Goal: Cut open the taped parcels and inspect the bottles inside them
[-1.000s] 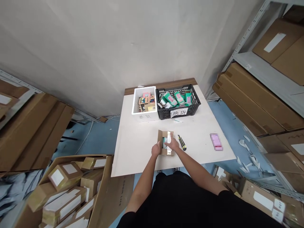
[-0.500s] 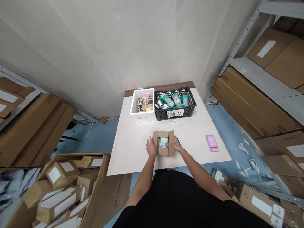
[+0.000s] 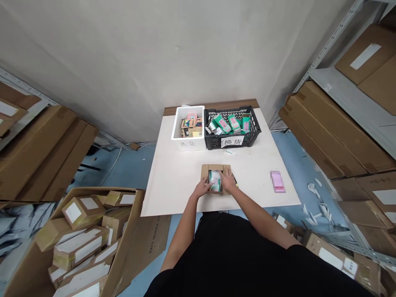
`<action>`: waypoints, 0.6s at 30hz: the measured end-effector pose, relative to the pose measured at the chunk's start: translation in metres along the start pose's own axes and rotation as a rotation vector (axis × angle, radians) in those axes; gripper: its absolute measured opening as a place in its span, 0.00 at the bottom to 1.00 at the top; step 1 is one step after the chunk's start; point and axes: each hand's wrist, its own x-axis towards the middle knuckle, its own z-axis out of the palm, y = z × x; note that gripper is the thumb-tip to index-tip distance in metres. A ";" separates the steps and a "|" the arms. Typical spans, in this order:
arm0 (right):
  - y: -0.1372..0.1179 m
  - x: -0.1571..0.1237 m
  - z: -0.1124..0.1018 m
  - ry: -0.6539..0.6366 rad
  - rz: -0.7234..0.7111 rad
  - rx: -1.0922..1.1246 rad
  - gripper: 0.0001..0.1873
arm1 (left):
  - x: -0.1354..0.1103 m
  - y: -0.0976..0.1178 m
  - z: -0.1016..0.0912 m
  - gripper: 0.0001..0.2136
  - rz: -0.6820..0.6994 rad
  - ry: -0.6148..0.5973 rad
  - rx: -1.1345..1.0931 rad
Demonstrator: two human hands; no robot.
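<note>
A small open cardboard box sits near the front of the white-topped table, its flaps folded outward. Inside it lies a green-and-white packet in what looks like clear plastic. My left hand lies over the box's near left corner, fingers stretched in toward the packet. From the right side, my right hand reaches over the flap, its fingers spread at the packet's edge. Neither hand visibly lifts anything, and some fingertips are hidden in the opening. A dark, thin object lies partly hidden beside my right wrist.
Behind stand a white bin of small boxes and a black crate of green cartons. A pink pixelated patch lies on the table's right. A large carton of parcels stands left; shelves flank the right.
Both hands have moved from the box's outer sides inward over its opening. The packet's green-and-white face shows more clearly. The view has shifted slightly.
</note>
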 end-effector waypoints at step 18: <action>-0.018 0.047 -0.024 0.309 -0.030 0.087 0.33 | -0.022 0.010 0.036 0.06 -0.131 0.097 0.161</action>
